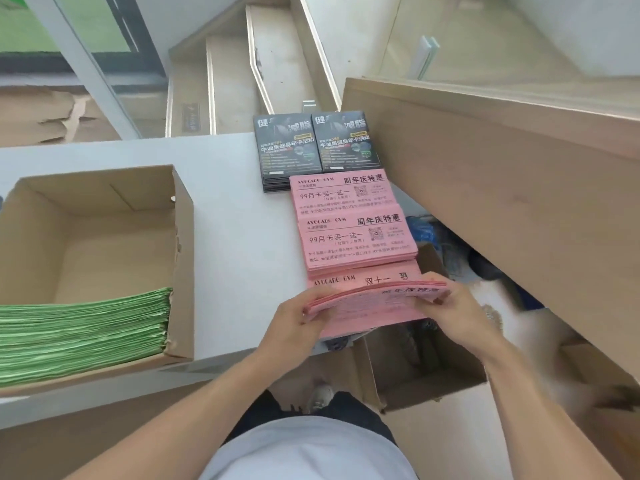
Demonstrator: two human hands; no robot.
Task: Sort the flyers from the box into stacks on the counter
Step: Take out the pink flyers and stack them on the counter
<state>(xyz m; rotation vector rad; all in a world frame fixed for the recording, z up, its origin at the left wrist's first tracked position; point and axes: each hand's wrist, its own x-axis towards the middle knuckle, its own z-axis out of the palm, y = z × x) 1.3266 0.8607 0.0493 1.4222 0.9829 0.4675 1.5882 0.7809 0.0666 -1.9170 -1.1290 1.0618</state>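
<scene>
Head view: our left hand (294,315) and right hand (446,306) each grip one short end of a pink flyer bundle (374,301), fingers curled round it. Bundle's long axis runs left to right, held just above the near pink stack (363,280) at the counter (225,237) edge. That stack lies directly beneath and slightly beyond the hands, both about equally near. Two more pink stacks (349,216) sit beyond it, then black flyers (315,143). Bundle looks thin, slightly bowed, edges roughly aligned. Green flyers (83,327) remain in the box (183,258) to our left. Next move, we judge: lower it squarely.
</scene>
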